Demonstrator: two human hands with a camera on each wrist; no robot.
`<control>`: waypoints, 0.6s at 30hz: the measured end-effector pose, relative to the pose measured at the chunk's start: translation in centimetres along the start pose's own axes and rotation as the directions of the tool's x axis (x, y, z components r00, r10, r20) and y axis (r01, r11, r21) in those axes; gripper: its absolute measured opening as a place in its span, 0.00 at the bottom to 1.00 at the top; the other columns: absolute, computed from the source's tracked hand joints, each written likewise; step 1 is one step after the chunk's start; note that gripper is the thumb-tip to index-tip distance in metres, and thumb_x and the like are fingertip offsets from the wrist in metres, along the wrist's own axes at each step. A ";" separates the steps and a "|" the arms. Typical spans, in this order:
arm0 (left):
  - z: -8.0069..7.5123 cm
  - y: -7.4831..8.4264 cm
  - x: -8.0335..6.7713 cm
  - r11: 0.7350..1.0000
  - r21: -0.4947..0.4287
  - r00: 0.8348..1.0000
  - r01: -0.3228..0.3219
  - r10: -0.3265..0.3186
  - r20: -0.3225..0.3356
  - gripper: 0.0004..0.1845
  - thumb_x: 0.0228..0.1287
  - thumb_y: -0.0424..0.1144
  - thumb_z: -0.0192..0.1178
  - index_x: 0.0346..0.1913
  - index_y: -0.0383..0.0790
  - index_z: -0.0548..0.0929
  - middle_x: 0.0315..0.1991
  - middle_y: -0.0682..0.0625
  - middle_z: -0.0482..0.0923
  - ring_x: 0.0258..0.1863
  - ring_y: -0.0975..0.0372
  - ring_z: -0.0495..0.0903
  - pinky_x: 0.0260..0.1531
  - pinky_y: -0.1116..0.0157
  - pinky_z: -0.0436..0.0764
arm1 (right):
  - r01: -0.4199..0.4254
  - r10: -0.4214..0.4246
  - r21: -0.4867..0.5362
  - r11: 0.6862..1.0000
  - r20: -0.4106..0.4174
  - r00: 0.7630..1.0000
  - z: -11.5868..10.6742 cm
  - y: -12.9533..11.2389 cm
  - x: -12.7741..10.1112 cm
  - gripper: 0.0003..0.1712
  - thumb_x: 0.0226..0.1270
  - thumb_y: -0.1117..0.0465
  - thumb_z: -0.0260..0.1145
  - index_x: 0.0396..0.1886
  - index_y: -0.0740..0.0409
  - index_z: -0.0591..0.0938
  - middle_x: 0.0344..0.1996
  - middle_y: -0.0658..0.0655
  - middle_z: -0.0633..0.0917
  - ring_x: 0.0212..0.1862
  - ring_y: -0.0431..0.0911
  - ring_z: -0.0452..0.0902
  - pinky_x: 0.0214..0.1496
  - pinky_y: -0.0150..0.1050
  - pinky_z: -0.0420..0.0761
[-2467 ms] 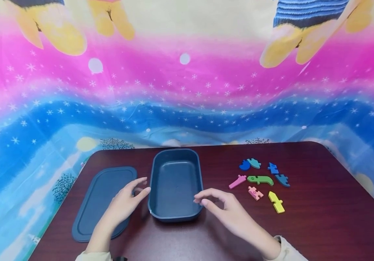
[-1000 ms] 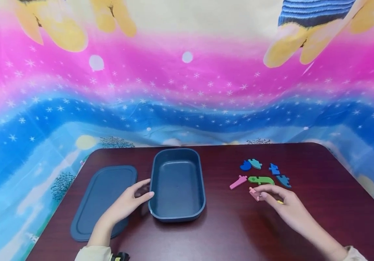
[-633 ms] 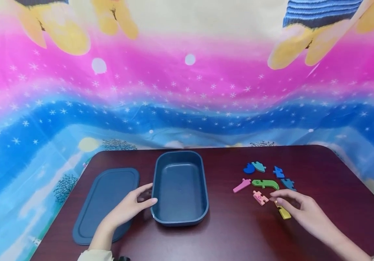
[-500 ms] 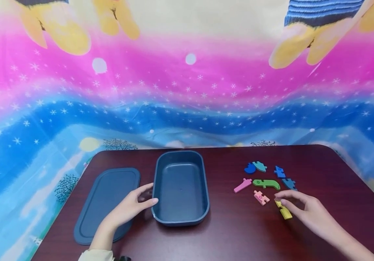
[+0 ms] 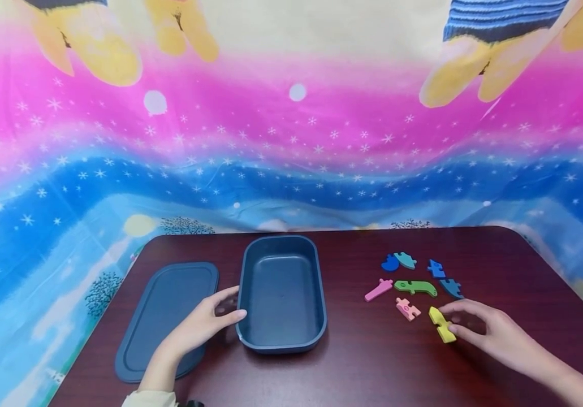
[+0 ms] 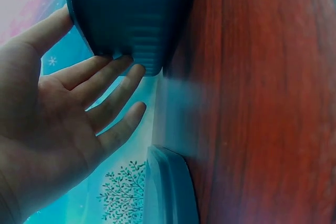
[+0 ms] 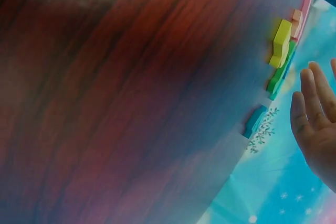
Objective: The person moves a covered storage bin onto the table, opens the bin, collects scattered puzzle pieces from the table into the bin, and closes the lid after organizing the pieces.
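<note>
Touching the yellow puzzle piece at right, the right hand has thumb and forefinger parted; whether they grip, I can't tell. Seven more pieces lie beyond. Farther left, the left hand, fingers spread, touches the container.

Right hand moved from dark blue-grey rounded-rectangular tub, via salmon-pink notched puzzle piece, to yellow pointed puzzle piece. Left hand: thumb now overlaps rim.
</note>
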State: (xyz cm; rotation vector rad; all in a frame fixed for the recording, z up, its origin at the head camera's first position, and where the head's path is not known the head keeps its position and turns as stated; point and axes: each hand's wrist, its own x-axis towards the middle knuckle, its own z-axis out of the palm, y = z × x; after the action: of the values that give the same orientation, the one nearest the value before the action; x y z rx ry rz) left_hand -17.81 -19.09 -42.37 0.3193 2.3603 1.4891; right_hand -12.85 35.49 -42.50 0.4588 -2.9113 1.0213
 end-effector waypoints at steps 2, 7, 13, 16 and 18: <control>-0.1 0.0 0.0 1.000 0.003 1.000 -0.002 0.002 0.003 0.36 0.70 0.45 0.62 0.74 0.34 0.62 0.66 0.36 0.70 0.61 0.46 0.74 0.53 0.52 0.79 | -0.007 0.007 0.028 1.000 0.010 1.000 0.1 0.2 0.0 0.18 0.62 0.63 0.72 0.52 0.53 0.83 0.43 0.52 0.84 0.40 0.32 0.79 0.37 0.30 0.81; -0.2 0.0 -0.1 1.000 0.010 1.000 0.009 -0.009 0.004 0.36 0.70 0.45 0.62 0.74 0.34 0.62 0.65 0.36 0.71 0.61 0.46 0.74 0.53 0.52 0.79 | 0.028 -0.028 0.037 0.999 0.006 1.000 0.3 0.8 0.3 0.19 0.61 0.62 0.74 0.52 0.55 0.83 0.44 0.52 0.84 0.43 0.34 0.80 0.38 0.29 0.81; -0.2 0.2 -0.2 1.000 0.018 1.000 0.021 -0.021 0.006 0.37 0.70 0.45 0.62 0.74 0.33 0.62 0.64 0.36 0.72 0.61 0.45 0.74 0.52 0.51 0.79 | 0.137 -0.137 -0.010 0.991 0.024 0.990 0.5 1.9 0.8 0.26 0.57 0.60 0.76 0.56 0.53 0.82 0.47 0.50 0.84 0.47 0.33 0.78 0.42 0.28 0.79; -0.1 0.2 -0.1 1.000 0.019 1.000 0.021 -0.021 0.005 0.37 0.70 0.46 0.63 0.74 0.33 0.62 0.64 0.36 0.71 0.61 0.45 0.74 0.52 0.51 0.79 | 0.170 -0.169 -0.002 0.986 0.053 0.984 0.5 2.5 1.0 0.29 0.56 0.59 0.77 0.59 0.54 0.80 0.50 0.51 0.82 0.50 0.31 0.75 0.44 0.26 0.78; -0.1 0.2 -0.1 0.999 0.022 1.000 0.023 -0.023 0.003 0.37 0.70 0.46 0.63 0.74 0.33 0.62 0.65 0.36 0.71 0.61 0.45 0.74 0.53 0.52 0.79 | 0.181 -0.180 -0.008 0.983 0.069 0.981 0.5 2.9 1.0 0.32 0.55 0.58 0.78 0.60 0.55 0.79 0.52 0.52 0.81 0.51 0.30 0.73 0.44 0.27 0.78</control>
State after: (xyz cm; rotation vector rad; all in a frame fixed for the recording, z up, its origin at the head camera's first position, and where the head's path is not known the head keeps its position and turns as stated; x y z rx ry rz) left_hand -17.75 -19.06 -42.14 0.2985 2.3717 1.4524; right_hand -14.63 37.07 -44.58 0.7554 -2.8660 0.9771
